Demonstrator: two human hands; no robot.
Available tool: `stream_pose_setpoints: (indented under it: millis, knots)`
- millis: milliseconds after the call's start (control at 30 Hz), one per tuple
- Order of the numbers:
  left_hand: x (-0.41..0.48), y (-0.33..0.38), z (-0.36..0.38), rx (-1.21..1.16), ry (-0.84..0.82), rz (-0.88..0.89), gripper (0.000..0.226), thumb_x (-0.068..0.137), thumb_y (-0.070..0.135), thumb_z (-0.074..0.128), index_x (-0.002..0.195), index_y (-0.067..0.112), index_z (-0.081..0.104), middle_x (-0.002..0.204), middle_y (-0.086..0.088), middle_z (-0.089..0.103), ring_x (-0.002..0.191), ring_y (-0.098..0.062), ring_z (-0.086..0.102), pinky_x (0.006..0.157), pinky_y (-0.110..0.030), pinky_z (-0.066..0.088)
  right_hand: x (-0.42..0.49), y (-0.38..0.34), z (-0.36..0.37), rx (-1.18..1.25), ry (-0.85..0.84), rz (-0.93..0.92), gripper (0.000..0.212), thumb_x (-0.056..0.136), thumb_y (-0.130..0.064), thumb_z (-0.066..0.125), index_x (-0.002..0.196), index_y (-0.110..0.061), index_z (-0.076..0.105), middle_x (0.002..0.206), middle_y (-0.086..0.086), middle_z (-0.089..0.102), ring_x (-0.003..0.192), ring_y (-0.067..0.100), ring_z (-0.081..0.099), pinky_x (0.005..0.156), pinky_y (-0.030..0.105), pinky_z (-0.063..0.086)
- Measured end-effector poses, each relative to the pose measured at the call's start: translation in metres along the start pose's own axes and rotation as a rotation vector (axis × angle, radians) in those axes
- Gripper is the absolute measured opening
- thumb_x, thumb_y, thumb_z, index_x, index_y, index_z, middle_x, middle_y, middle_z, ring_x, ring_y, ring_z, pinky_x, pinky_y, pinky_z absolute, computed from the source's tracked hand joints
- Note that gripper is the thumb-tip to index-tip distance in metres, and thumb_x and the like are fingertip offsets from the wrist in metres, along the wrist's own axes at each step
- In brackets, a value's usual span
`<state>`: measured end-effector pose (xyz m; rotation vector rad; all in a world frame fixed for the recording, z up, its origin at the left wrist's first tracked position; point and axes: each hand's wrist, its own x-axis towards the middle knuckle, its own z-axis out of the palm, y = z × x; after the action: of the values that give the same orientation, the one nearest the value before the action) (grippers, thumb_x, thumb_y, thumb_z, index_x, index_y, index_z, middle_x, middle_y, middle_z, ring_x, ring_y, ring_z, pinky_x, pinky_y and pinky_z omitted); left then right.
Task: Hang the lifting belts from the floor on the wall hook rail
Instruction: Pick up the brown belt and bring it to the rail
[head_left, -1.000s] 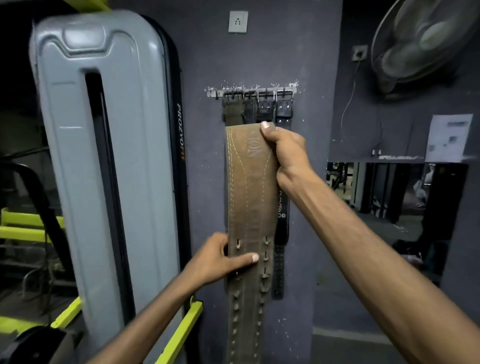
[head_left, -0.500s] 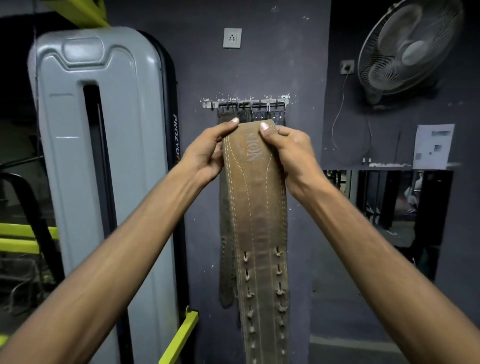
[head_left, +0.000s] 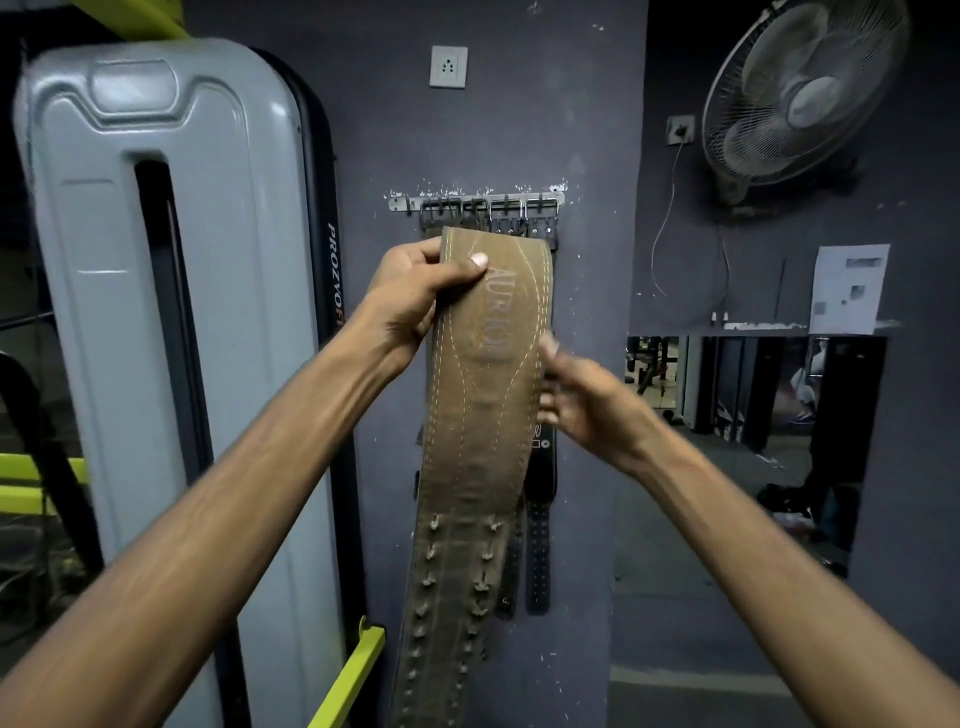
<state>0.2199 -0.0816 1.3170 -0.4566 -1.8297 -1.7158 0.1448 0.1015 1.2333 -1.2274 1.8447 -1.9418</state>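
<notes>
A wide brown leather lifting belt (head_left: 480, 426) hangs down in front of the grey wall, folded at its top just below the metal hook rail (head_left: 475, 203). My left hand (head_left: 415, 296) grips the belt's upper left edge, thumb on its front. My right hand (head_left: 576, 400) is blurred at the belt's right edge, lower down, fingers apart and holding nothing. Several belt buckles hang from the rail's hooks, and dark belts (head_left: 537, 540) dangle behind the brown one.
A tall grey gym machine cover (head_left: 171, 338) with yellow-green bars stands close on the left. A wall fan (head_left: 800, 98) is mounted at the upper right, a socket (head_left: 448, 66) above the rail, and a mirror (head_left: 753, 415) at the right.
My left hand rose from the belt's lower holes to its top edge. My right hand has let go of the top and dropped to the right side.
</notes>
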Motion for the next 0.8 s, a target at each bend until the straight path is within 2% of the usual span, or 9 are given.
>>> stream_pose_setpoints:
  millis: [100, 167, 267, 367, 467, 533, 633, 700, 800]
  knots:
    - [-0.007, -0.009, -0.013, 0.041, -0.089, 0.031, 0.034, 0.088, 0.004, 0.07, 0.122, 0.001, 0.067, 0.101, -0.005, 0.077, 0.095, -0.018, 0.073, 0.088, -0.031, 0.058, 0.035, -0.033, -0.003, 0.223, 0.071, 0.033, 0.094, 0.086, -0.076, 0.052, 0.127, 0.008, 0.063, 0.107, 0.028, 0.061, 0.096, 0.036, 0.06, 0.1, 0.038, 0.047]
    - [-0.014, -0.016, -0.021, 0.069, -0.147, 0.041, 0.039, 0.084, 0.006, 0.072, 0.123, 0.004, 0.067, 0.107, -0.004, 0.077, 0.102, -0.018, 0.072, 0.09, -0.028, 0.055, 0.054, -0.045, 0.001, 0.306, 0.177, 0.065, 0.089, 0.082, -0.072, 0.063, 0.124, 0.006, 0.067, 0.113, 0.028, 0.064, 0.105, 0.037, 0.06, 0.112, 0.046, 0.042]
    - [-0.021, -0.028, -0.032, 0.099, -0.202, 0.002, 0.038, 0.082, 0.013, 0.074, 0.12, 0.007, 0.07, 0.104, -0.001, 0.077, 0.099, -0.016, 0.071, 0.088, -0.024, 0.053, 0.075, -0.051, 0.007, 0.339, 0.284, 0.123, 0.037, 0.078, -0.043, 0.076, 0.093, -0.009, 0.074, 0.085, 0.009, 0.059, 0.084, 0.029, 0.055, 0.092, 0.04, 0.046]
    - [-0.023, -0.033, -0.038, -0.012, -0.199, -0.209, 0.026, 0.091, 0.036, 0.065, 0.103, 0.015, 0.072, 0.081, 0.006, 0.071, 0.07, -0.007, 0.065, 0.075, -0.022, 0.05, 0.071, -0.045, 0.013, 0.369, 0.265, 0.1, 0.011, 0.09, -0.019, 0.068, 0.093, -0.008, 0.069, 0.069, 0.0, 0.063, 0.058, 0.014, 0.058, 0.064, 0.024, 0.048]
    - [-0.013, -0.036, -0.042, -0.161, -0.124, -0.404, 0.043, 0.091, 0.056, 0.06, 0.089, 0.016, 0.075, 0.069, 0.002, 0.064, 0.068, -0.013, 0.06, 0.079, -0.029, 0.051, 0.056, -0.037, 0.018, 0.231, 0.175, -0.03, 0.018, 0.097, -0.007, 0.055, 0.105, -0.001, 0.071, 0.072, 0.002, 0.072, 0.057, 0.008, 0.066, 0.05, 0.017, 0.05]
    - [-0.004, -0.039, -0.038, -0.304, -0.098, -0.44, 0.052, 0.084, 0.056, 0.07, 0.109, 0.011, 0.074, 0.083, -0.006, 0.061, 0.084, -0.02, 0.058, 0.102, -0.038, 0.046, 0.048, -0.032, 0.019, 0.069, 0.165, -0.115, 0.022, 0.094, -0.01, 0.061, 0.11, -0.004, 0.075, 0.095, 0.007, 0.077, 0.084, 0.018, 0.07, 0.072, 0.026, 0.055]
    - [0.009, -0.039, -0.029, -0.414, -0.053, -0.394, 0.039, 0.087, 0.033, 0.073, 0.115, 0.006, 0.069, 0.094, -0.01, 0.065, 0.088, -0.022, 0.061, 0.104, -0.038, 0.044, 0.038, -0.029, 0.011, -0.015, 0.173, -0.136, 0.022, 0.093, -0.009, 0.063, 0.111, -0.012, 0.077, 0.112, 0.01, 0.078, 0.104, 0.024, 0.071, 0.097, 0.04, 0.053]
    - [0.018, -0.036, -0.022, -0.393, -0.052, -0.336, 0.033, 0.085, 0.015, 0.073, 0.114, 0.001, 0.067, 0.098, -0.011, 0.066, 0.089, -0.02, 0.06, 0.106, -0.035, 0.041, 0.031, -0.029, 0.004, -0.022, 0.142, -0.115, 0.021, 0.095, -0.014, 0.063, 0.111, -0.01, 0.075, 0.101, 0.006, 0.079, 0.089, 0.018, 0.073, 0.078, 0.028, 0.057]
    - [0.02, -0.037, -0.012, -0.172, 0.0, -0.194, 0.034, 0.085, 0.001, 0.068, 0.117, -0.01, 0.064, 0.107, -0.02, 0.07, 0.098, -0.025, 0.065, 0.099, -0.035, 0.051, 0.031, -0.029, -0.008, 0.031, 0.134, 0.008, 0.031, 0.097, -0.043, 0.059, 0.09, -0.014, 0.069, 0.065, -0.006, 0.061, 0.05, 0.006, 0.051, 0.049, 0.02, 0.038]
